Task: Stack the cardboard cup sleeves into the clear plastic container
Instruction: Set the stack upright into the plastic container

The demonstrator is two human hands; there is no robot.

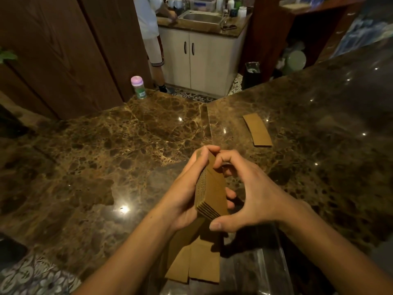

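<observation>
Kitchen: sink (201, 18), marble counter (127, 145).

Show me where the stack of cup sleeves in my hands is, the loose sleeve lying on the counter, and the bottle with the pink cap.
stack of cup sleeves (213, 186), head view, top face of the held stack.
loose sleeve (258, 129), head view, middle of its flat face.
pink-capped bottle (138, 87), head view, body below the cap.

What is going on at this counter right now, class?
A person is holding a stack of cardboard cup sleeves above a marble counter. The left hand cradles the stack from below and the side, while the right hand pinches its far and near ends, seemingly squaring it up. More sleeves already lie in the clear plastic container below. One loose sleeve sits on the counter further away.
</observation>
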